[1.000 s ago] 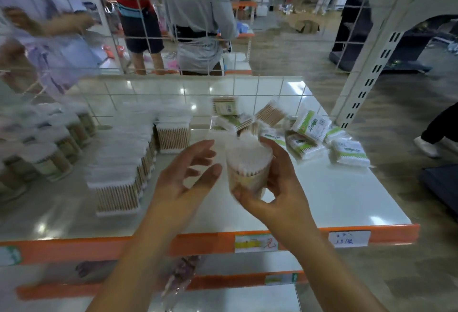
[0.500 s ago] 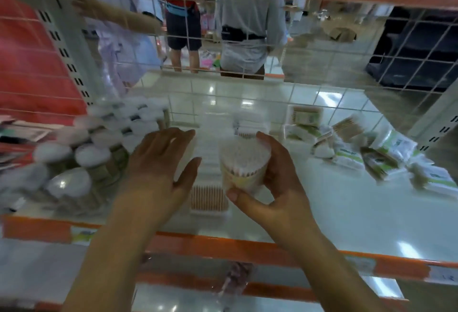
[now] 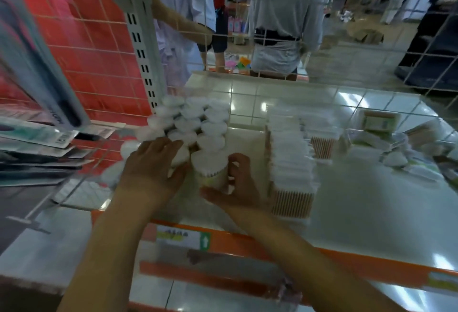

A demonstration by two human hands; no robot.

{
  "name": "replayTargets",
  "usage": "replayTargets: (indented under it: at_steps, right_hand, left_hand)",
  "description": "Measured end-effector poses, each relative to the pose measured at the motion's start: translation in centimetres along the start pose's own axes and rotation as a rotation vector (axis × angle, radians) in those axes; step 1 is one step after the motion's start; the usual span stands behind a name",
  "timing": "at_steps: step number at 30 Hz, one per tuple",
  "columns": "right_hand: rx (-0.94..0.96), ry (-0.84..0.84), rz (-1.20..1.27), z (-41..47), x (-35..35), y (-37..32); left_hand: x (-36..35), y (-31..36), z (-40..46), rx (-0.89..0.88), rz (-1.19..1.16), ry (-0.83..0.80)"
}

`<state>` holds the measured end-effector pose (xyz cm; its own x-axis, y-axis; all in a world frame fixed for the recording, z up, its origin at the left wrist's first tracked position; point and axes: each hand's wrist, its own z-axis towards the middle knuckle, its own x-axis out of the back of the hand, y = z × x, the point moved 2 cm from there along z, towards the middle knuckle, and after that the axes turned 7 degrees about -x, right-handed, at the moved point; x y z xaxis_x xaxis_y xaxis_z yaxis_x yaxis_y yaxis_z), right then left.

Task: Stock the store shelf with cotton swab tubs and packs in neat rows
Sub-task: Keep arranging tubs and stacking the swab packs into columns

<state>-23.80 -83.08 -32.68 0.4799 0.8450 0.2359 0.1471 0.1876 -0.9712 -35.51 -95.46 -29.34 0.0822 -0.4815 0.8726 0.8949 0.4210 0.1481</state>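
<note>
My right hand [image 3: 236,183] wraps the tub [image 3: 210,168] at frame centre, beside the tub rows [image 3: 195,123]. My left hand [image 3: 158,163] lies spread there. A bump could tip them like dominoes.

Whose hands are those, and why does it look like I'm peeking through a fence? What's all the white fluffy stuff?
A person wears a camera on their head, so you see what they see, looking down at their own arms. The "fence" is the white wire grid behind a store shelf. The right hand holds a round clear tub of cotton swabs and sets it at the front of a cluster of matching round tubs. The left hand rests on a neighbouring tub. To the right sits a row of rectangular swab boxes, and farther right lie loose green-and-white swab packs on the glossy white shelf.
</note>
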Motion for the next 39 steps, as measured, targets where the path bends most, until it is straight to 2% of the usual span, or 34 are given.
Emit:
replayTargets:
  at_steps: [7,15,22,32,35,39]
  right_hand:
    - [-0.022,0.108,-0.226,1.6,-1.1,0.7]
    - [-0.023,0.181,-0.13,2.1,-2.0,1.4]
    - [-0.062,0.27,-0.187,2.9,-2.4,2.9]
    - [-0.049,0.272,-0.227,2.6,-2.3,2.2]
    - [-0.002,0.237,-0.357,1.7,-1.8,0.4]
    - [0.057,0.175,-0.541,-0.1,-1.5,-1.5]
  left_hand:
    - [-0.2,-2.2,0.7,0.062,-0.026,-0.156]
    - [-0.3,-2.1,0.9,0.024,-0.002,-0.194]
    - [-0.1,-2.0,1.2,0.082,-0.033,-0.19]
    - [0.0,-1.6,1.0,0.089,-0.022,-0.186]
    - [0.3,-1.5,1.1,0.074,0.008,-0.208]
    - [0.6,-0.5,0.9,0.018,0.015,-0.145]
